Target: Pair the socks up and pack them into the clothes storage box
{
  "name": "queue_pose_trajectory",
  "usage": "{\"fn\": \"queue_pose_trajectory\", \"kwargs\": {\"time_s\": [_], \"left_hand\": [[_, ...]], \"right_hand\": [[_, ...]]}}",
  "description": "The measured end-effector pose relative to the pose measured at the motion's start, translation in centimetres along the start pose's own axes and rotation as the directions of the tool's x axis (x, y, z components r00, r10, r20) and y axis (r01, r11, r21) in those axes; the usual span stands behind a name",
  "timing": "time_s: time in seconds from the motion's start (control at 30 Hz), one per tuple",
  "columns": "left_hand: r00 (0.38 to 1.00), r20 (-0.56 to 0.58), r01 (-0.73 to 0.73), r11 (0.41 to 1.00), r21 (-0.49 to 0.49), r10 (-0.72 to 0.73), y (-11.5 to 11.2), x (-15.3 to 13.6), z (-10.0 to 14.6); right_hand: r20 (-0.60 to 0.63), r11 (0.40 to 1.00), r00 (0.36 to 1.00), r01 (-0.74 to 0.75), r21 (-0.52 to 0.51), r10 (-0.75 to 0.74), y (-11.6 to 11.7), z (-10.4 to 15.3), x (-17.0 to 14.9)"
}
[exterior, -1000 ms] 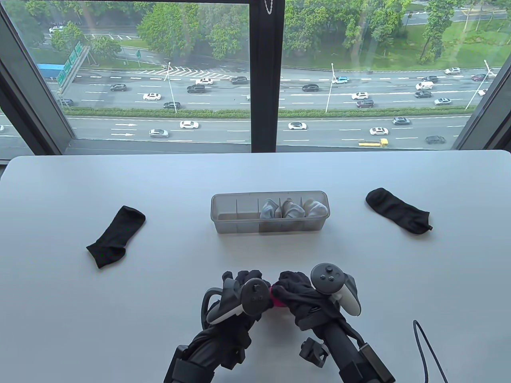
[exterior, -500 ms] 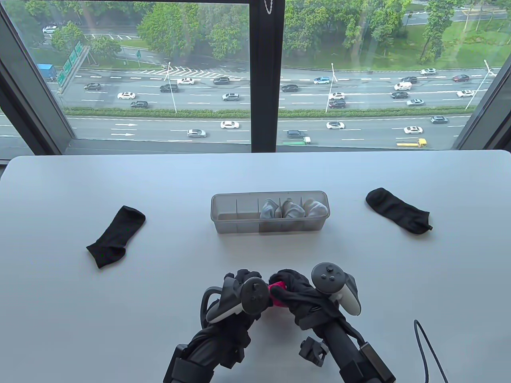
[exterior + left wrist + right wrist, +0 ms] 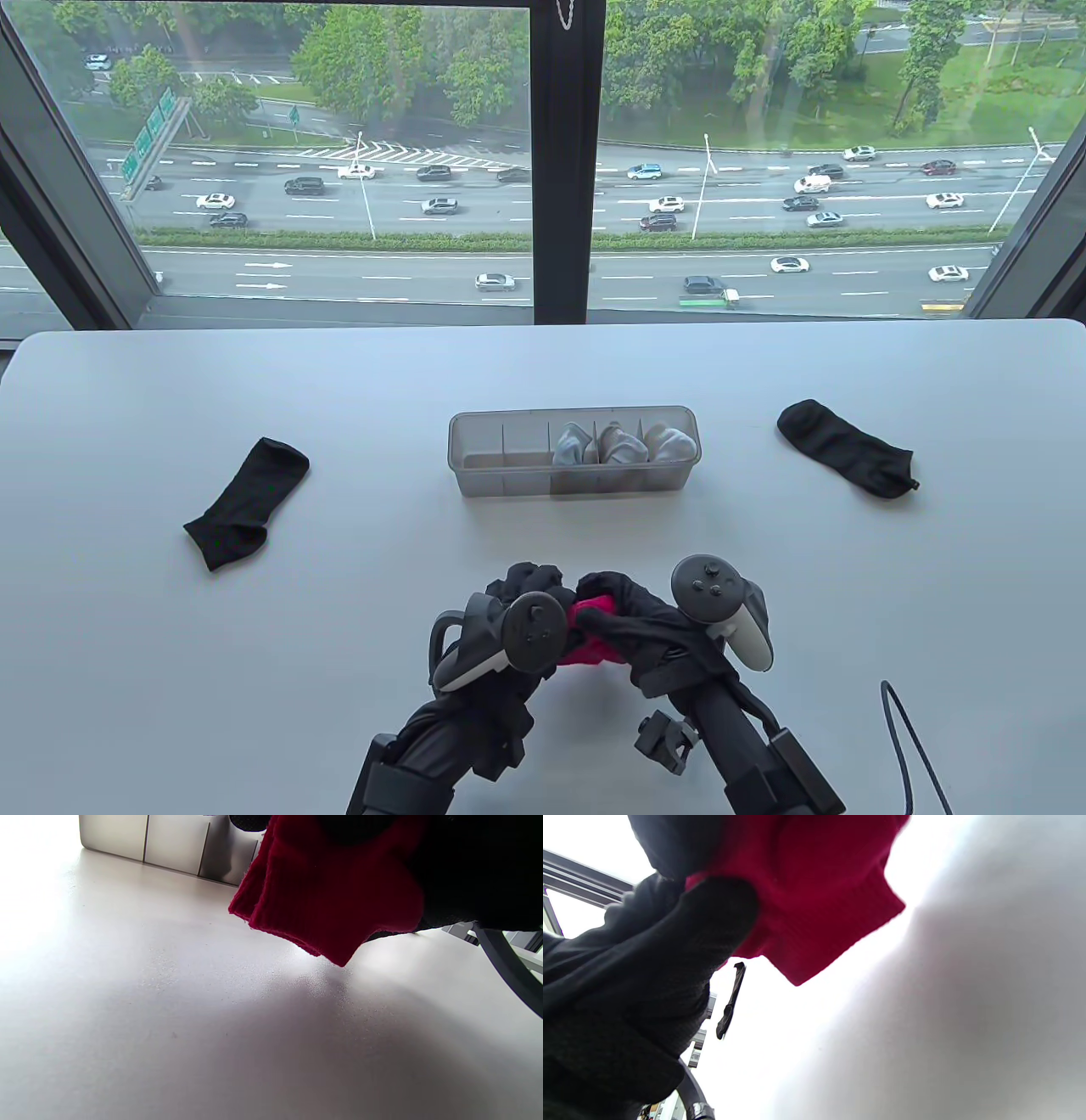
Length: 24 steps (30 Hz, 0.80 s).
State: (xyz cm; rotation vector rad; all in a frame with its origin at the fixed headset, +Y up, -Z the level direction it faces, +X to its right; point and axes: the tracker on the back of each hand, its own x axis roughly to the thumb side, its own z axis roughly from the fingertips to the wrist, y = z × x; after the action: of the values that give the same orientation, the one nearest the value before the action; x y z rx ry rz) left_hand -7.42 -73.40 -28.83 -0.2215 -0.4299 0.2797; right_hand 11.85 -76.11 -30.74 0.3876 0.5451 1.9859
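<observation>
Red socks (image 3: pixel 590 637) are bunched between my two gloved hands near the table's front edge. My left hand (image 3: pixel 530 594) grips the bundle from the left and my right hand (image 3: pixel 619 607) grips it from the right. In the left wrist view the red socks (image 3: pixel 326 895) hang a little above the table, and the right wrist view shows the red socks (image 3: pixel 814 895) under my curled fingers (image 3: pixel 683 942). The clear storage box (image 3: pixel 501 475) stands at the centre, with pale rolled socks (image 3: pixel 624 446) in its right compartments. One black sock (image 3: pixel 246 503) lies at the left and another black sock (image 3: pixel 846 448) at the right.
The box's left compartments (image 3: pixel 505 446) hold nothing that I can see. A dark cable (image 3: pixel 904 747) curls on the table at the front right. The window frame (image 3: pixel 567 161) rises beyond the table's far edge.
More of the red sock shows between my hands now, and the bundle has grown wider. Both hands have shifted a little to the right and nearer the front edge.
</observation>
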Motion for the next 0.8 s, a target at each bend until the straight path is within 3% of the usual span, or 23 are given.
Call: {"fn": "queue_pose_trajectory", "kwargs": {"time_s": [0.07,0.23,0.37,0.47,0.57,0.67,0.73,0.8], "left_hand": [[0.999,0.034,-0.019,1.000,-0.021,0.020,-0.3,-0.1,-0.1],[0.998,-0.037,0.049,0.997,-0.051,-0.051,-0.2,0.2,-0.3],[1.000,-0.022,0.014,0.999,0.051,-0.013,0.4,0.1,0.2],[0.999,0.009,-0.039,0.995,-0.087,0.039,0.4,-0.3,-0.1],[0.995,0.016,-0.099,0.990,-0.103,0.101,0.3,-0.6,-0.1],[0.999,-0.018,-0.048,0.996,-0.080,0.047,0.6,-0.2,0.0],[0.998,0.036,-0.045,0.999,-0.028,0.046,0.9,0.4,0.3],[0.999,0.041,-0.024,0.999,-0.036,0.025,1.0,0.5,0.3]], "right_hand": [[0.016,1.000,1.000,0.013,-0.011,-0.013,-0.2,0.0,0.1],[0.004,0.998,1.000,-0.023,-0.058,0.023,-0.2,0.0,0.4],[0.009,0.998,0.999,0.033,-0.051,-0.033,-0.1,0.0,0.6],[0.048,0.997,0.999,-0.010,-0.072,0.013,-0.2,0.3,1.2],[0.038,0.995,0.998,-0.039,-0.087,0.042,-0.4,0.3,1.3],[0.011,0.990,0.996,-0.082,-0.112,0.084,-0.5,0.3,1.4],[0.016,0.992,0.998,-0.062,-0.109,0.064,-0.3,0.4,1.2],[0.038,0.996,0.999,-0.024,-0.089,0.028,-0.4,0.5,1.1]]}}
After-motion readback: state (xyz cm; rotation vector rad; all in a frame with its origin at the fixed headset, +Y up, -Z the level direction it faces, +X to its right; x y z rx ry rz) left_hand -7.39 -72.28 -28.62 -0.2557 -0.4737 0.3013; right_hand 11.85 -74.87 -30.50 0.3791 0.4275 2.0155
